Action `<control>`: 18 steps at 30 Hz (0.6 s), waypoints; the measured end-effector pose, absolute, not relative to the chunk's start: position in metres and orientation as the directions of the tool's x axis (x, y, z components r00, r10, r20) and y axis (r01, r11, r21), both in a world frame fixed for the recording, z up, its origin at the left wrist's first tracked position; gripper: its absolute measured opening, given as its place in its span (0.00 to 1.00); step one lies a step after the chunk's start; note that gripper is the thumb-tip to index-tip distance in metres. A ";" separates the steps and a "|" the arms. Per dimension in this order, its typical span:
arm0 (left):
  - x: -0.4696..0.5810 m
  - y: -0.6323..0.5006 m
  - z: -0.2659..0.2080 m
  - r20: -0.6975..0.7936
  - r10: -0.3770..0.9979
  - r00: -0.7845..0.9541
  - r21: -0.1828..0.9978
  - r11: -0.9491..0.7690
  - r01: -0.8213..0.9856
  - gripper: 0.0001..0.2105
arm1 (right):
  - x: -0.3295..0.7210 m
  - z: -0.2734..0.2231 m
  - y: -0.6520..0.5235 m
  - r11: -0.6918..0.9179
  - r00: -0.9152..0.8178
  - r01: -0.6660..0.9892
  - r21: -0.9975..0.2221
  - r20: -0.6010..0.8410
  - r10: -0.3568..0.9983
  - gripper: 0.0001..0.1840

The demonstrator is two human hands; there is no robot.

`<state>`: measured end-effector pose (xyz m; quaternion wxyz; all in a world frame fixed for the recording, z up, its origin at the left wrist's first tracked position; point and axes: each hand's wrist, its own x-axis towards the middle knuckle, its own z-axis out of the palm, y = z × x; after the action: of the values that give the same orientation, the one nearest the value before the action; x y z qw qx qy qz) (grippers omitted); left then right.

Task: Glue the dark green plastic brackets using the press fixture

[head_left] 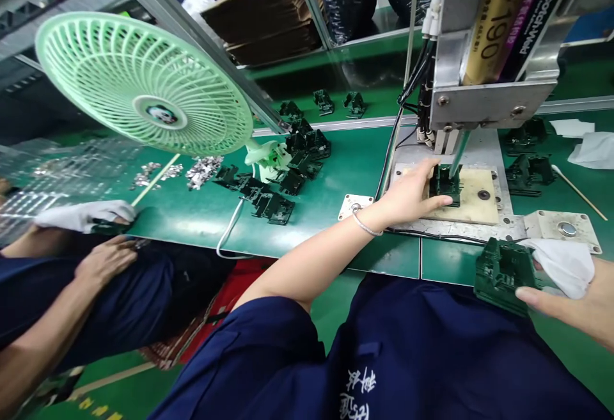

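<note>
My left hand (410,196) reaches to the dispensing machine, its thumb and fingers on either side of a dark green plastic part (447,191). This part sits on a cream fixture plate (480,197), with the machine's nozzle (460,151) coming down onto it. Lower right, my right hand (561,298) grips another dark green plastic part (503,273) above the table's front edge. A white cloth (563,263) is also in or against that hand; part of the fingers is hidden behind it.
A green fan (144,87) stands left, beside several dark green parts (273,206) and small metal pieces (204,171). A co-worker's gloved hand (89,215) works at far left. Button boxes (355,207) flank the machine. A cotton swab (578,191) and more parts (530,174) lie right.
</note>
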<state>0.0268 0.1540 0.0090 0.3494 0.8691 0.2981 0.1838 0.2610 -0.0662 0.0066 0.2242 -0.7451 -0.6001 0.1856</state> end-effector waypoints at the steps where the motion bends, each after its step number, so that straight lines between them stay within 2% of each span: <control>1: 0.018 0.149 0.011 0.181 0.649 0.739 0.613 -0.662 0.432 0.42 | 0.259 0.006 -0.066 -0.088 0.184 0.850 -0.520 0.136 0.973 0.33; 2: 0.008 0.143 0.013 0.266 0.644 0.717 0.504 -0.727 0.466 0.45 | 0.258 0.006 -0.066 -0.016 0.160 0.875 -0.484 0.259 0.953 0.35; 4: -0.018 0.129 0.013 0.430 0.622 0.654 0.317 -0.783 0.536 0.46 | 0.260 0.007 -0.071 0.063 0.123 0.911 -0.407 0.415 0.901 0.35; 7: -0.060 0.108 0.001 0.553 0.641 0.533 0.160 -0.709 0.687 0.35 | 0.270 0.003 -0.082 0.032 0.126 0.952 -0.305 0.483 0.867 0.34; 9: -0.081 0.098 -0.013 0.540 0.673 0.505 0.116 -0.654 0.747 0.32 | 0.277 -0.006 -0.087 0.004 0.128 0.966 -0.259 0.490 0.862 0.36; 15: -0.094 0.088 -0.041 0.523 0.672 0.524 0.047 -0.636 0.770 0.38 | 0.284 -0.033 -0.082 0.081 0.034 0.978 -0.191 0.533 0.845 0.33; 18: -0.090 0.084 -0.037 0.526 0.689 0.498 0.083 -0.625 0.777 0.36 | 0.280 -0.026 -0.083 0.020 0.112 0.967 -0.252 0.497 0.860 0.34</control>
<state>-0.0905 0.0844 -0.0370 -0.0824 0.8615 0.4254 0.2646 0.2800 -0.0829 -0.0257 0.2746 -0.6931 -0.6593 -0.0975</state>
